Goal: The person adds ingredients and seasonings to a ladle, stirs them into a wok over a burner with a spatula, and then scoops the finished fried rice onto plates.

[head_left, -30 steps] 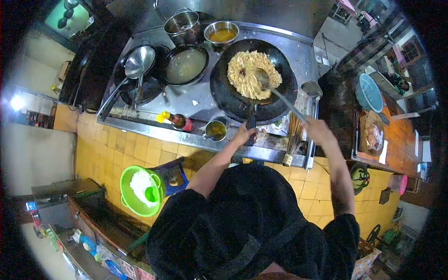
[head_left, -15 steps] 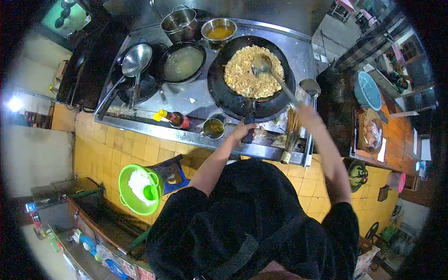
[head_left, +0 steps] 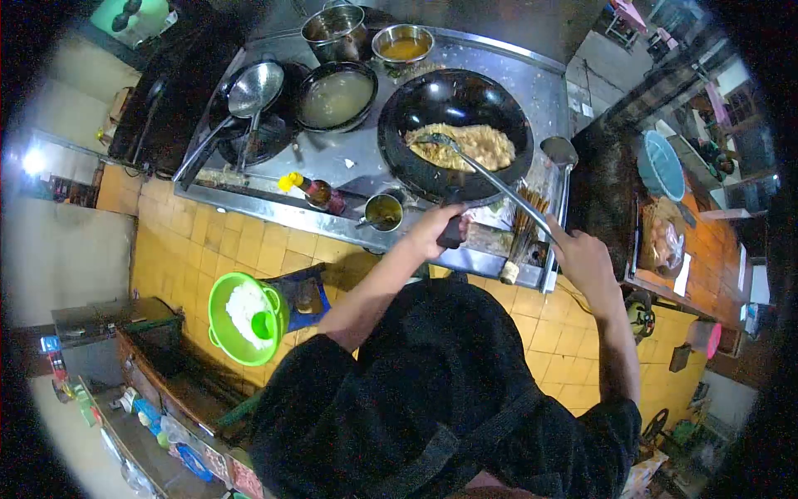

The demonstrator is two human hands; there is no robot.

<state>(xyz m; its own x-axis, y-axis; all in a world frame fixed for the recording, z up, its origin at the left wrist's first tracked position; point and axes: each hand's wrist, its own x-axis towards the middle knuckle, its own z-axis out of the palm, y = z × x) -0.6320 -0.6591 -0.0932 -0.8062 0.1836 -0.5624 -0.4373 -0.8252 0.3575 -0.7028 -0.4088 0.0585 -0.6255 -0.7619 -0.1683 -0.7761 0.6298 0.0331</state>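
Observation:
My left hand [head_left: 435, 233] is closed around the dark handle of a large black wok [head_left: 457, 91]. The wok is tilted, and fried rice [head_left: 478, 147] lies heaped in its near part. Wrapped round the shaft of a long metal ladle [head_left: 509, 190] is my right hand [head_left: 578, 254]. The ladle's bowl rests at the left part of the rice. Just left of my left hand, a small metal cup [head_left: 384, 213] with dark contents stands on the stove edge.
A red sauce bottle [head_left: 317, 194] with a yellow cap lies left of the cup. Behind are a pan of cloudy liquid [head_left: 337, 98], a strainer [head_left: 256, 89] and a metal bowl [head_left: 403, 45]. A bamboo brush [head_left: 524, 237] and another ladle [head_left: 559, 151] are at right. A green basin [head_left: 241, 333] holds white rice.
The wok has tilted toward me and the rice has gathered in its near part. The ladle's bowl has moved left and nearer, and my right hand is lower and further right.

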